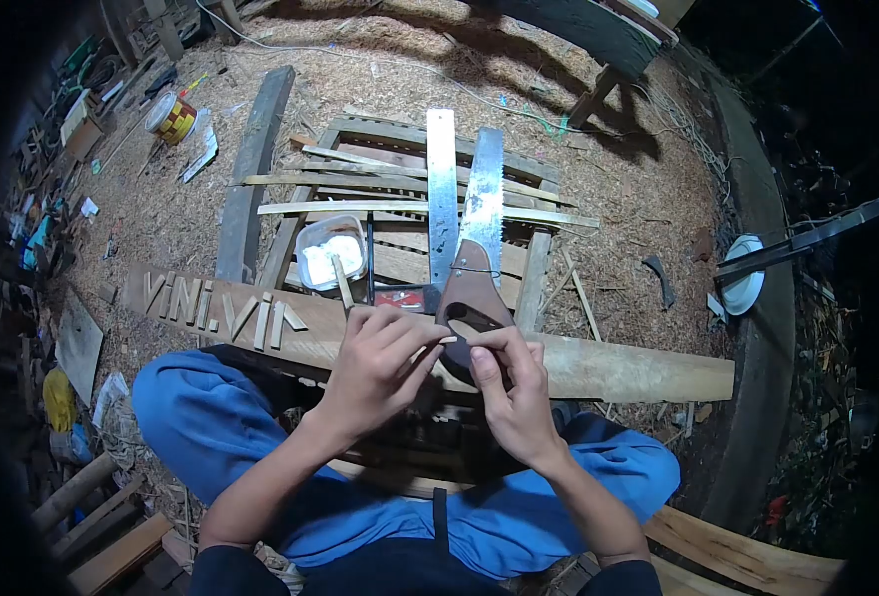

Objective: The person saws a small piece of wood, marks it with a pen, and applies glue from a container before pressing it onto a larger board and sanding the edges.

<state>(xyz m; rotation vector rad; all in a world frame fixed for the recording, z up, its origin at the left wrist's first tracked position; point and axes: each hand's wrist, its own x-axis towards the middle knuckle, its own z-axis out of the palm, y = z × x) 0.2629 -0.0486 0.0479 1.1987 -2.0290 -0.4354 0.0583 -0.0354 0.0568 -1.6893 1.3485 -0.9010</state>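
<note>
My left hand (375,363) is pinched on a small pale wood piece (448,340) above the long board. Close to its right, my right hand (511,387) has thumb and forefinger together; whatever lies between them is too small to make out. Beneath both hands lies a long wooden board (638,370), with pale letters made of wood strips (197,303) at its left part. A handsaw (482,189) with a brown handle points away from me, beside a metal straight blade (441,169). The tub of white paste (331,254) with a stick in it stands behind the board.
A slatted wooden frame (390,139) with thin strips lies on the shavings-covered ground. At the left are a dark beam (260,169) and a red-yellow bucket (171,119). A white basin (741,278) is at the right, a bench (598,45) at the top.
</note>
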